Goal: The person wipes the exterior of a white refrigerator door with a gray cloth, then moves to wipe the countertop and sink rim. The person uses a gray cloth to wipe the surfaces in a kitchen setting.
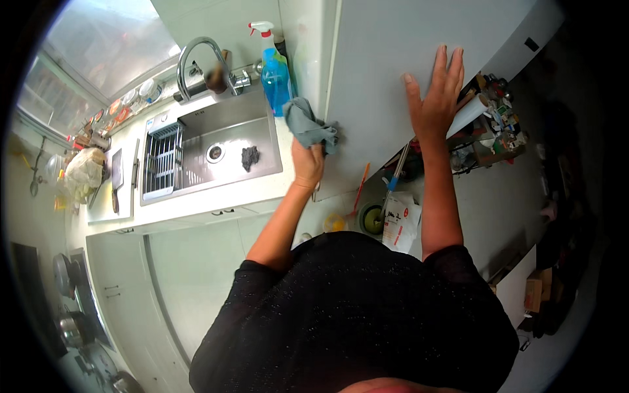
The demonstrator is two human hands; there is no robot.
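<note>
My left hand [307, 166] is closed around a crumpled grey-green cloth [305, 123], at the edge of a tall, smooth grey panel [376, 78] that looks like an appliance door or side. Part of the cloth lies over the panel's edge; the fingers are partly hidden beneath it. Higher up and to the right, my right hand [435, 110] is spread against the panel, fingers apart and holding nothing. Just left of the cloth stands a spray bottle of blue liquid [276, 81] with a red and white trigger head.
Left of me a steel sink [211, 179] holds a dark scouring pad [250, 158] and a drain rack [162, 157] under a curved faucet [183, 69]. A cleaver [116, 179] lies on a cutting board [126, 209]. Below the panel are a white bag [400, 226] and a bucket [369, 216].
</note>
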